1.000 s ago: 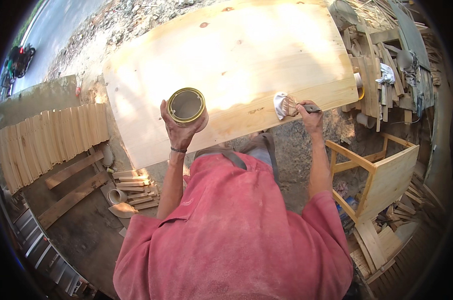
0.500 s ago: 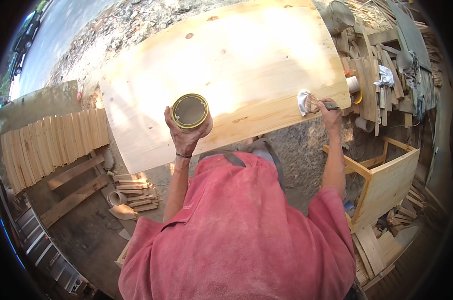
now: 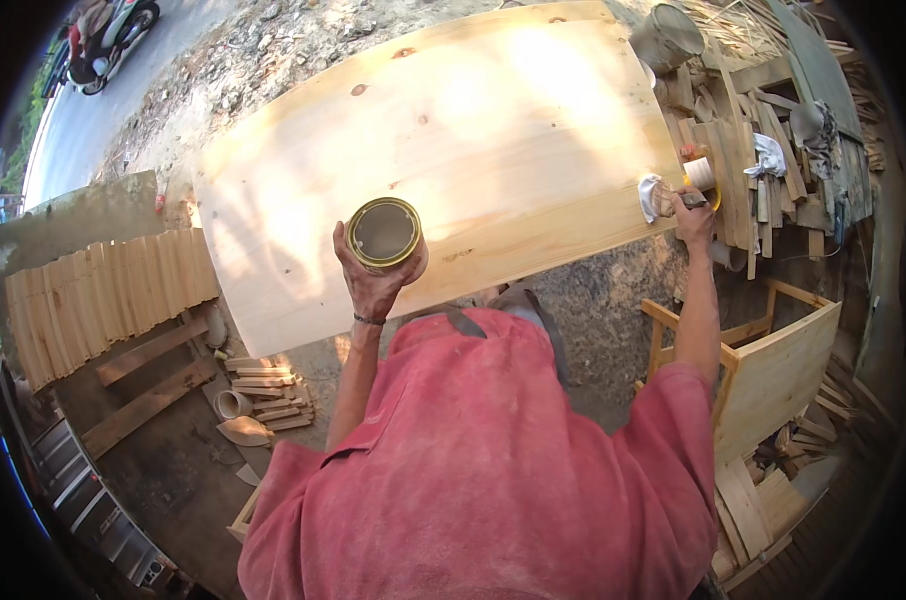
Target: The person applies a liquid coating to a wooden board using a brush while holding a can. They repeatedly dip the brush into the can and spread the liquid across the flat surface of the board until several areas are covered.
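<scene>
A wide wooden panel with several knots lies in front of me, partly in bright sunlight. My left hand is wrapped around an open tin can with a gold rim, held above the panel's near edge. Greyish liquid shows inside it. In my right hand is the dark handle of a paintbrush. White covers the outer end of its bristles, which rest on or just over the panel's right edge; contact is hard to tell.
To the left, a row of narrow wooden slats leans beside stacked sticks. A wooden frame stands at the right, below a pile of wood scraps. A grey bucket sits past the far right corner. A motorbike is on the road.
My right hand has moved the brush rightward along the panel to its right edge. The can in my left hand has shifted only slightly. A motorbike has come into view at upper left.
</scene>
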`<state>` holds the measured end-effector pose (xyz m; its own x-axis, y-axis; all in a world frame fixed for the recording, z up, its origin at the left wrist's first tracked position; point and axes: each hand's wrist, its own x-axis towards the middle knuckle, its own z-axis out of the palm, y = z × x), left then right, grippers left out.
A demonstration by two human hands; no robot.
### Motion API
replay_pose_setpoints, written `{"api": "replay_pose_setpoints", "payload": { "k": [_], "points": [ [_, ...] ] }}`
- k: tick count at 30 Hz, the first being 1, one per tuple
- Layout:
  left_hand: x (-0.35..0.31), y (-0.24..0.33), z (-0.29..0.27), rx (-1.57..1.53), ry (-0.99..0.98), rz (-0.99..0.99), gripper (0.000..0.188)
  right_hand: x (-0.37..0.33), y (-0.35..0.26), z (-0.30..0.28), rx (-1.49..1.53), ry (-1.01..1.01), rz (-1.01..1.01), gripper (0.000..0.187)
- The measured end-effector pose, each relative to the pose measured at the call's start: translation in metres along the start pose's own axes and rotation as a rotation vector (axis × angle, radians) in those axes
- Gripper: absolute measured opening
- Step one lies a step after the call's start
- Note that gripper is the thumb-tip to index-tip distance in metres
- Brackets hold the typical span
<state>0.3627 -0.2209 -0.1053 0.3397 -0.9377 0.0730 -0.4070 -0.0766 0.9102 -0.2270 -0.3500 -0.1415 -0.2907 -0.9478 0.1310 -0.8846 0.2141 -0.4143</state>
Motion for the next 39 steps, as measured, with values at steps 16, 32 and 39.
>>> {"api": "replay_pose_setpoints", "payload": {
  "k": [16, 32, 39],
  "points": [
    [-0.005, 0.003, 0.002, -0.025, -0.010, 0.001, 0.134, 0.034, 0.055, 0.005, -0.120, 0.263, -0.017, 0.018],
    [0.017, -0.003, 0.003, 0.076, -0.071, 0.313, 0.122, -0.153, -0.234, -0.031, 1.146, 0.210, 0.151, 0.020],
    [0.014, 0.001, -0.006, 0.048, -0.146, 0.394, 0.116, -0.192, -0.345, -0.028, 1.122, -0.147, -0.445, 0.019]
  ]
}}
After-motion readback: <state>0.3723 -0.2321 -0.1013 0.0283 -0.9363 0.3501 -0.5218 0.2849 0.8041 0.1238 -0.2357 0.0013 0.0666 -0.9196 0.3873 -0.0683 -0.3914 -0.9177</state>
